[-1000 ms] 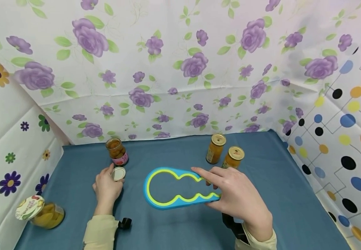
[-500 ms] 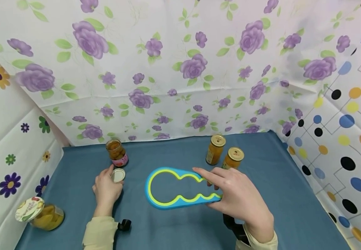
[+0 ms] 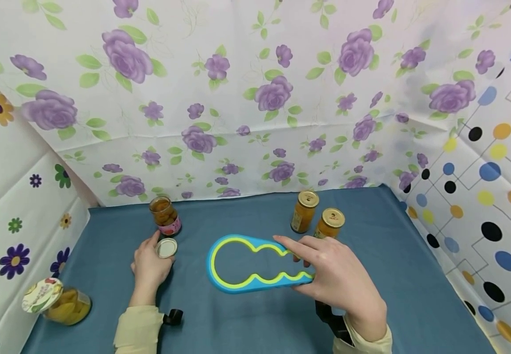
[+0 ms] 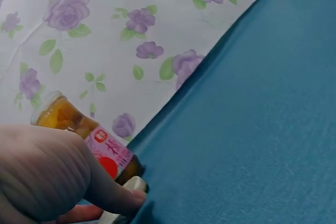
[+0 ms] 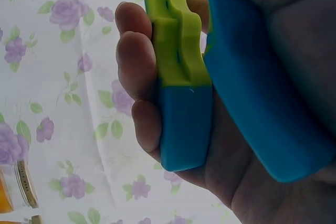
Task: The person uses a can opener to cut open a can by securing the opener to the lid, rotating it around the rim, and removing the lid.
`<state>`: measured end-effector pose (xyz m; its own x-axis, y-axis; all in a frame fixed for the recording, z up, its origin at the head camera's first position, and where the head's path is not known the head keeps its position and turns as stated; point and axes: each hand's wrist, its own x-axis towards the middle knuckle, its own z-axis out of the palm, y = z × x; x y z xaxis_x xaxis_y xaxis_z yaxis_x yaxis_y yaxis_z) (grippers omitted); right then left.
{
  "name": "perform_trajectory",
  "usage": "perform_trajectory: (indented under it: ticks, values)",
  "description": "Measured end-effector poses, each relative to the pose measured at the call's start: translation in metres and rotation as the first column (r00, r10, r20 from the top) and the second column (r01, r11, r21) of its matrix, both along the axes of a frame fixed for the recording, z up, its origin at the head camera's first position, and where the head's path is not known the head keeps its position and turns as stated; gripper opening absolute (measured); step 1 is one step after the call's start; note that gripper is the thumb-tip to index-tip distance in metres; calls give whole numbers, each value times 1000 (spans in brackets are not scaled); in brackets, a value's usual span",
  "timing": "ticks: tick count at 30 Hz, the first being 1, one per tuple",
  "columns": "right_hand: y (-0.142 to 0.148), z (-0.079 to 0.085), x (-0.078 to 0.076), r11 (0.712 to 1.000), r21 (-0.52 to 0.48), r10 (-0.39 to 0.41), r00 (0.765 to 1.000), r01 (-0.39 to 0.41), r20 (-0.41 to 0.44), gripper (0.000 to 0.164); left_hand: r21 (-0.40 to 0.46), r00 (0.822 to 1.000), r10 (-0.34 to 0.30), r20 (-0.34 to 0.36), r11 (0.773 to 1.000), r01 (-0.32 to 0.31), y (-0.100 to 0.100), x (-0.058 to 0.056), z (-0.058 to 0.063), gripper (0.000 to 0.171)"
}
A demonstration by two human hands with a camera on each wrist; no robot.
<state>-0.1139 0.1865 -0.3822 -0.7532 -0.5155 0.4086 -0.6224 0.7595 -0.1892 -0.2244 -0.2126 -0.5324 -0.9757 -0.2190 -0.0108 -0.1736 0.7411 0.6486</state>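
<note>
My right hand (image 3: 337, 280) grips the handles of a blue and yellow-green jar opener (image 3: 218, 285), its rounded loop pointing left above the table. In the right wrist view, several fingers (image 5: 135, 59) curl round one handle, and the other handle lies against the palm. At the left, my left hand (image 3: 149, 263) holds a small pale jar lid (image 3: 166, 248) by its edge, its inner side facing up, low at the table. The thumb (image 4: 118, 195) lies against the lid's edge in the left wrist view. Just behind the lid stands a lidless glass jar (image 3: 165, 216) with brown contents and a pink label.
Two gold-lidded jars (image 3: 305, 212) with orange contents stand at the back right, the nearer one partly hidden by my right hand. A larger jar (image 3: 70, 307) of yellowish pieces with a patterned lid (image 3: 42, 296) is at the far left. Flowered cloth (image 3: 238, 98) hangs behind the blue table (image 3: 238, 324).
Very little differs. The jar opener has shifted slightly to the right with my right hand still gripping it. My left forearm has edged left while the hand stays at the lid.
</note>
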Motion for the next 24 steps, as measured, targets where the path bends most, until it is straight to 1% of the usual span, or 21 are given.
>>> perform_trajectory:
  ticks: [4, 6, 9, 11, 14, 17, 19, 21, 22, 23, 24]
  values:
    - [6, 0, 0, 1000, -11, -12, 1000, 12, 7, 95, 32, 999, -32, 15, 999, 32, -1, 4, 7, 93]
    - [10, -1, -1, 999, -13, -30, 1000, 30, 6, 96, 58, 999, -53, 7, 997, 52, -2, 6, 11, 94]
    - [18, -1, -1, 998, -27, -56, 998, 56, 9, 96, 86, 998, -61, -20, 994, 63, -6, 10, 18, 94]
    - [22, -2, -2, 997, -34, -73, 997, 73, 14, 94, 98, 997, -53, -48, 993, 58, -10, 14, 23, 93]
    - [28, -3, -4, 995, -48, -88, 996, 89, 25, 91, 97, 994, -19, -110, 995, 30, -15, 22, 30, 90]
    - [32, -5, -5, 993, -65, -96, 995, 99, 36, 88, 110, 980, 33, -198, 994, -12, -19, 33, 37, 83]
    - [33, -6, -6, 992, -79, -99, 994, 102, 46, 87, 126, 961, 73, -265, 991, -41, -22, 41, 41, 76]
    - [33, -7, -7, 990, -87, -104, 993, 109, 62, 86, 143, 931, 114, -346, 987, -68, -26, 50, 45, 69]
    - [33, -7, -8, 990, -87, -108, 992, 114, 69, 85, 148, 911, 135, -390, 986, -82, -27, 55, 46, 66]
    - [33, -8, -9, 989, -87, -110, 991, 116, 77, 85, 153, 884, 151, -442, 984, -92, -29, 59, 47, 63]
    - [32, -9, -10, 989, -83, -114, 990, 121, 84, 85, 162, 849, 166, -501, 982, -97, -32, 64, 48, 60]
